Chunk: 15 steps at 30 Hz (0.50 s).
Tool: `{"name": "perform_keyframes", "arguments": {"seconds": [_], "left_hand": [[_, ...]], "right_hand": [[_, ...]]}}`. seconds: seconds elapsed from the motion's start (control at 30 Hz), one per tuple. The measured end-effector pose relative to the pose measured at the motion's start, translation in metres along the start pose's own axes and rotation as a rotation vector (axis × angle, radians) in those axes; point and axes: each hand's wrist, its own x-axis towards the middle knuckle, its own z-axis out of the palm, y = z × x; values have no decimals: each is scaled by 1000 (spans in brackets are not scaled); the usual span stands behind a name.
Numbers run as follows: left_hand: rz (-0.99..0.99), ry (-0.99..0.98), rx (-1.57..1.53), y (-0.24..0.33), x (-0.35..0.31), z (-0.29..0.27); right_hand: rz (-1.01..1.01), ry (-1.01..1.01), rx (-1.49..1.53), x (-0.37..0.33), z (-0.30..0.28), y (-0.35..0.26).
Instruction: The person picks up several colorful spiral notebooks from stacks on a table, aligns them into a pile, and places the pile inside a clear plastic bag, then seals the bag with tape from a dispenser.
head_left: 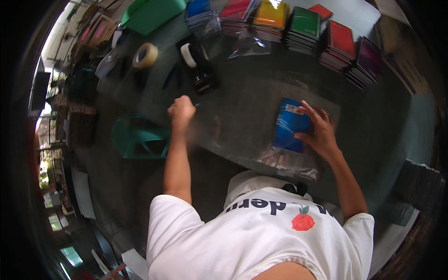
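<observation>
A blue spiral notebook (286,125) lies on the dark table with its wire binding on the left and a white label near its top. Clear plastic (309,171) surrounds it and sticks out below. My right hand (322,129) rests on the notebook's right side, fingers apart and thumb on the cover. Over at the left, my left hand (182,112) is closed into a pinch just below a black tape dispenser (203,83). A tiny glint shows at its fingertips, too small and blurred to name.
Along the far edge stand stacks of notebooks: blue (199,9), yellow (270,13), green (304,22), red (341,37) and purple (368,57). A tape roll (151,54) and a green bin (154,17) are at the far left. A green stool (122,137) stands beyond the table's left edge.
</observation>
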Motion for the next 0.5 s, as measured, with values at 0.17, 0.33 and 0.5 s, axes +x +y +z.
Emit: {"name": "perform_keyframes", "arguments": {"seconds": [0.17,0.33,0.5], "left_hand": [[549,-617,-1102,113,-44,-67],[993,-834,-695,208,-70,-17],[925,-414,-174,232,-90,-5]], "right_hand": [[0,33,122,-2,7,9],[-24,47,182,-2,8,7],[-44,79,188,-2,12,12]]}}
